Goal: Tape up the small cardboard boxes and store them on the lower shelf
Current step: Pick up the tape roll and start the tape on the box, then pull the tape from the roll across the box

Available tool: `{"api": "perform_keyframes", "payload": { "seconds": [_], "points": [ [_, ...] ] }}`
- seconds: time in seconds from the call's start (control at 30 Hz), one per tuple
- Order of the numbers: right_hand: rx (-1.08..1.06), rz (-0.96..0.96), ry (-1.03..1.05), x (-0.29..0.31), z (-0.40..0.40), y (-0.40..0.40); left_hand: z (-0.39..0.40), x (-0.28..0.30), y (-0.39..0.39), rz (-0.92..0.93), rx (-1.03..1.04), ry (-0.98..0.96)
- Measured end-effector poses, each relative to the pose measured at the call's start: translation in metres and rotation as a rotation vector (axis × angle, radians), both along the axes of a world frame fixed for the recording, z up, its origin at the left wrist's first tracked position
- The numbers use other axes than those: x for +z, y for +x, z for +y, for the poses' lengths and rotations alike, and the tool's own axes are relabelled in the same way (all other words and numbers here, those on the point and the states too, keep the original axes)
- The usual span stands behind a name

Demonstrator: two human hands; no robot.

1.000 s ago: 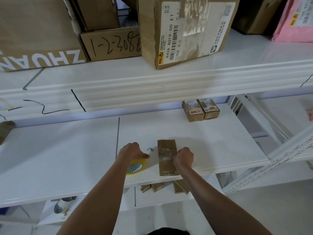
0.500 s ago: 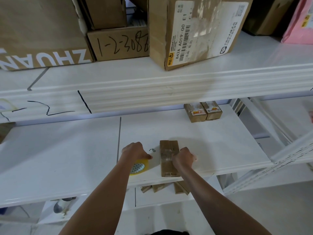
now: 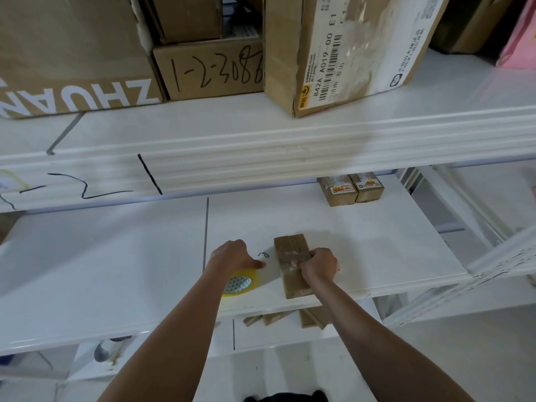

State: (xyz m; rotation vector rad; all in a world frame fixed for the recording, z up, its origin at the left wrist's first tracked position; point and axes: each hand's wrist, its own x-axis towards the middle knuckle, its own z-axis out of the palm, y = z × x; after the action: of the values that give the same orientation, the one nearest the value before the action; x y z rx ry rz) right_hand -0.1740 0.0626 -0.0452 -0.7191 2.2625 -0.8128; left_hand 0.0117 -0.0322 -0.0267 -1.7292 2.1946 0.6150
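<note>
A small brown cardboard box (image 3: 291,256) lies on the white middle shelf (image 3: 377,256) near its front edge, with clear tape across its top. My right hand (image 3: 317,264) grips the box's right side, fingers curled over its top. My left hand (image 3: 232,255) holds a yellow tape roll (image 3: 239,282) flat on the shelf, left of the box. Two small taped boxes (image 3: 351,188) stand side by side at the back right of this shelf. On the lower shelf (image 3: 261,335), several small cardboard boxes (image 3: 290,316) show partly under the front edge.
The top shelf (image 3: 261,132) carries large cardboard boxes (image 3: 208,68), one with a white shipping label (image 3: 362,50). A white slotted shelf post (image 3: 478,274) slants at the right. A grey rounded object (image 3: 106,348) sits low on the left. Black pen marks cross the shelf edge.
My view has dropped slightly and shifted left. Both hands stay in place, the left on the tape roll and the right on the box.
</note>
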Motion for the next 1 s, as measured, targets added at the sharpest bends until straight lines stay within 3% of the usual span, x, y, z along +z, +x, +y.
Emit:
{"api": "perform_keyframes", "payload": {
  "seconds": [0.2,0.33,0.43,0.53,0.77,1.0],
  "points": [
    [0.161,0.043,0.059,0.000,0.001,-0.014,0.000,-0.007,0.001,0.040,0.022,-0.038],
    [0.144,0.207,-0.042,-0.001,0.008,-0.028,-0.003,-0.011,0.004,0.048,0.032,-0.042],
    [0.171,0.439,0.114,-0.005,0.013,-0.045,-0.003,-0.014,0.006,0.059,0.039,-0.035],
    [0.233,0.496,0.281,-0.011,0.018,-0.057,-0.004,-0.015,0.008,0.051,0.043,-0.007],
    [0.150,0.292,0.184,-0.014,0.011,-0.065,-0.006,-0.014,0.009,0.021,0.035,0.039],
    [0.007,0.117,-0.292,0.007,-0.003,-0.024,-0.004,-0.013,0.007,0.017,0.034,0.020]
  ]
}}
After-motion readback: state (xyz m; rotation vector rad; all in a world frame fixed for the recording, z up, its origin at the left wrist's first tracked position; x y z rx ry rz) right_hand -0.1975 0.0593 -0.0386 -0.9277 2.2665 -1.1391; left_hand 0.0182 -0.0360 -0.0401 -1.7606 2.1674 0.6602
